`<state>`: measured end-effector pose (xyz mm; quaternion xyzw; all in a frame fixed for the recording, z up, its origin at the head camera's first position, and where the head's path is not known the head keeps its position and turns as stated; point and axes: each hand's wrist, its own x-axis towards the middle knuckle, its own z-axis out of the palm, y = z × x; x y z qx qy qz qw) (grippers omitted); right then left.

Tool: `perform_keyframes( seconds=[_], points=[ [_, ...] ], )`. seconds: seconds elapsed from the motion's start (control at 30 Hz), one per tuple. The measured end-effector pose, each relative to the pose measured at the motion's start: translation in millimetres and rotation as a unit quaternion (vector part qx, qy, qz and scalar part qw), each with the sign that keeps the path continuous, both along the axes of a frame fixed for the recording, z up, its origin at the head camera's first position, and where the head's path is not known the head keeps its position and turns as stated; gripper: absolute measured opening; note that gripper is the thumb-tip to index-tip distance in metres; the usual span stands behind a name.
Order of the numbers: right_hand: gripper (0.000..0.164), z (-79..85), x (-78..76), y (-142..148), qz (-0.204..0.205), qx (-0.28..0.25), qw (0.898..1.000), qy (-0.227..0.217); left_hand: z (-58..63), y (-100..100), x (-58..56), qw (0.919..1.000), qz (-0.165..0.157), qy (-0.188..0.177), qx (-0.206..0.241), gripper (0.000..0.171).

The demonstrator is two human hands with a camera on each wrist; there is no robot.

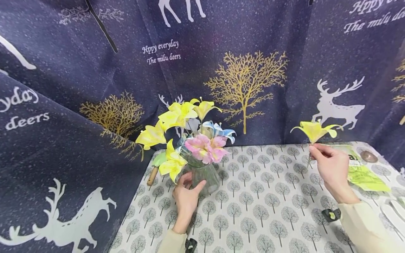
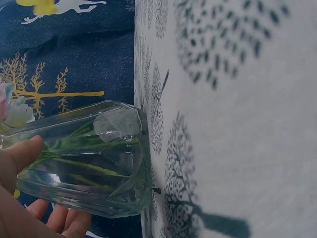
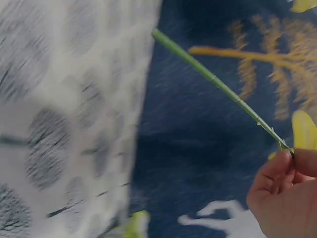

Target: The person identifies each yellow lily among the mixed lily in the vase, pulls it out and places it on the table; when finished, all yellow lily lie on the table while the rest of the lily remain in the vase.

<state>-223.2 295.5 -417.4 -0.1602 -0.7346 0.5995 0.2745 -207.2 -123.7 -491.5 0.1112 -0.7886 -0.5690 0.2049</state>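
A clear glass vase (image 1: 205,179) stands on the table with green stems inside, seen through its wall in the left wrist view. Yellow lilies (image 1: 178,114), a pink flower (image 1: 207,147) and a blue-and-white lily (image 1: 219,130) rise above its rim. My left hand (image 1: 186,193) grips the vase from its left side, thumb in front and fingers around the other side. Off to the right, my right hand (image 1: 332,167) pinches a single yellow lily (image 1: 314,131) just under its bloom. Its bare green stem (image 3: 218,82) slants away from the fingers in the right wrist view.
Left of the vase lies a wooden-handled tool (image 1: 153,175), partly hidden by petals. A yellow-green packet (image 1: 367,175) and a brown round object (image 1: 369,156) lie beyond my right hand. White curved items (image 1: 393,214) sit at the right edge. A dark printed curtain (image 1: 253,31) hangs behind.
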Motion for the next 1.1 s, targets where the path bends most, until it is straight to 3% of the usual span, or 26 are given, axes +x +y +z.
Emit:
perform_keyframes(
  seconds=[0.17,0.3,0.4,0.5,0.67,1.1],
  points=[
    [0.023,-30.4,-14.6,22,0.047,0.06,0.993,-0.088,1.0,1,-1.7,1.0,-0.002,0.003,0.008,0.054],
    [0.01,-51.5,-25.4,34,0.099,0.051,0.985,-0.129,0.7,1,-3.2,1.0,-0.002,0.002,0.006,0.054],
    [0.013,-61.0,-31.6,41,0.127,0.038,0.978,-0.161,-0.3,0,-4.7,0.9999,-0.005,0.003,0.009,0.055],
    [0.015,-66.4,-36.3,45,0.132,0.056,0.972,-0.186,-1.2,-1,-5.4,0.9998,-0.01,0.0,0.019,0.055],
    [0.037,-70.9,-41.7,45,0.131,0.097,0.965,-0.205,-1.2,-2,-5.6,0.9994,-0.014,-0.002,0.031,0.054],
    [0.046,-82.5,-45.3,49,0.147,0.104,0.949,-0.258,-0.2,-3,-6.4,0.9995,-0.008,-0.013,0.029,0.053]
  ],
)
